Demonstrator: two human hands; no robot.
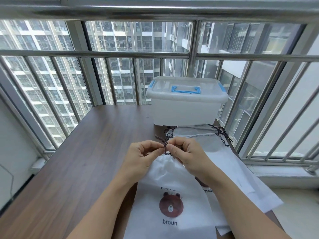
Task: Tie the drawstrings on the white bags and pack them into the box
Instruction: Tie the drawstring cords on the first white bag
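A white drawstring bag (pixel 170 190) with a brown bear print and the word "broun" lies on the table in front of me, its mouth gathered tight. My left hand (pixel 139 157) and my right hand (pixel 186 152) both pinch its dark brown drawstring (pixel 165 147) just above the gathered mouth. Several more white bags (pixel 229 163) lie stacked to the right, their dark cords (pixel 221 132) loose at the far end. The translucent plastic box (pixel 186 104) with a blue handle and blue clips stands behind them, lid shut.
The brown wooden table (pixel 89 152) stretches out to the left. A metal window railing (pixel 103 54) and glass run behind the box and along the right side. A white sill (pixel 284 171) lies right of the bags.
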